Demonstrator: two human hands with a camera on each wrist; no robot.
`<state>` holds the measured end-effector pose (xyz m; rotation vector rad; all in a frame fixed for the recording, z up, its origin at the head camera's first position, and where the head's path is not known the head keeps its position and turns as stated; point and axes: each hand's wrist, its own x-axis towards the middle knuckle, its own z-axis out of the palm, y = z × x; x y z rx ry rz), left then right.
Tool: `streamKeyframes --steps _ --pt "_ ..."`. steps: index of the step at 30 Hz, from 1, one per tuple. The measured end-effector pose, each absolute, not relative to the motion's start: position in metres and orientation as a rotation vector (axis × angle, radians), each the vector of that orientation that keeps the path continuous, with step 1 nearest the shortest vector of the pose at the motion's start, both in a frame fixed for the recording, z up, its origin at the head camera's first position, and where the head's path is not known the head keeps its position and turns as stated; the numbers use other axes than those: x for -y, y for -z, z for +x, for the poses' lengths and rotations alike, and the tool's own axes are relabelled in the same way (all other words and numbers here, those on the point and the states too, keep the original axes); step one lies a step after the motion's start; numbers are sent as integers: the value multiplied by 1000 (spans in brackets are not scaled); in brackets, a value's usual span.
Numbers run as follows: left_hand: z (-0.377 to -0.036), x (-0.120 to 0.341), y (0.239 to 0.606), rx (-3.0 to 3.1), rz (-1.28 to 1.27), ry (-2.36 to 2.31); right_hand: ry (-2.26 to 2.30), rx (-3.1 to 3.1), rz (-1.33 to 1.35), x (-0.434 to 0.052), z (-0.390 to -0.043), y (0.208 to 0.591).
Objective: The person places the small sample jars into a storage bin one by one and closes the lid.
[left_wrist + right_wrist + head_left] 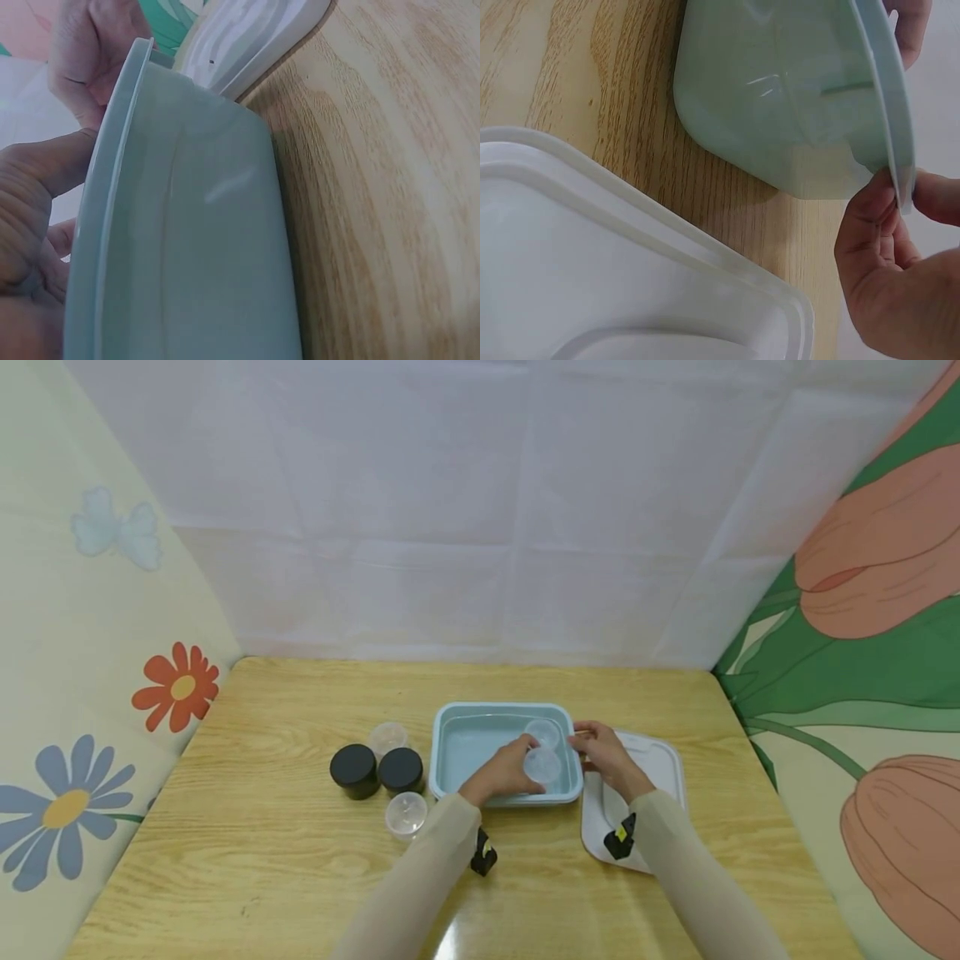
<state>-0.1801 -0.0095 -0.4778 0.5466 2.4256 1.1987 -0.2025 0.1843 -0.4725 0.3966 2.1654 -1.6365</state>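
A light blue rectangular plastic container (pixel 472 739) stands on the wooden table. Inside its right end are two clear round plastic cups, one farther back (pixel 542 732) and one nearer (pixel 543 766). My left hand (pixel 508 770) reaches over the front rim and grips the nearer cup, thumb toward the front wall. From the left wrist the container's outer wall (pixel 202 210) hides that cup. On the right side, my right hand (pixel 900 270) pinches the container's rim (pixel 889 97) between thumb and fingers.
A white lid (pixel 670 777) lies flat to the container's right, partly beneath my right forearm. Left of the container stand two black-lidded jars (pixel 354 770) (pixel 402 770), a clear cup behind them (pixel 388 737) and another in front (pixel 407 815). Fabric hangs around the table.
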Motion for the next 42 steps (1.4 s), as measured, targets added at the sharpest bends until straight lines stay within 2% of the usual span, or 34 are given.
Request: streamKeyframes --steps 42 --pt "-180 26 476 -2376 441 -1288 1603 -2183 387 -183 -203 473"
